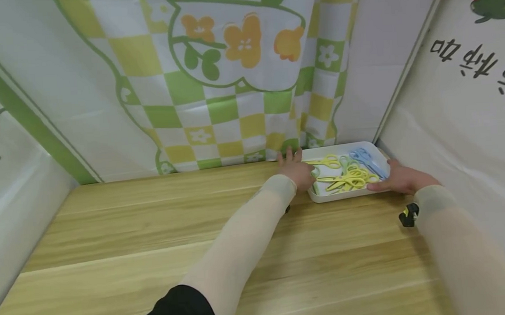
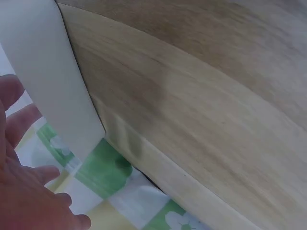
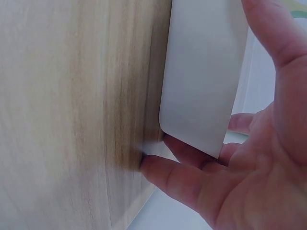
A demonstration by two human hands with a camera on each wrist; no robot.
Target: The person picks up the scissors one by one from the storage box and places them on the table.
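A white tray [image 1: 336, 197] with several yellow, blue and green scissors [image 1: 351, 178] stands at the table's back right. My left hand [image 1: 297, 170] is at its left end, some fingers spread towards the curtain; in the left wrist view that hand [image 2: 33, 191] lies beside the white tray wall [image 2: 53, 76]. My right hand [image 1: 403, 177] holds the right end, thumb over the front rim. In the right wrist view the right hand [image 3: 259, 167] has its thumb at the rim of the tray [image 3: 204, 72] and fingers around the corner, one fingertip near the tabletop.
Behind the tray hangs a checked curtain [image 1: 229, 125] reaching the back edge of the wooden table [image 1: 153, 229]. A white printed panel [image 1: 460, 113] stands close beside the right hand, and another white panel [image 1: 18, 189] borders the left side.
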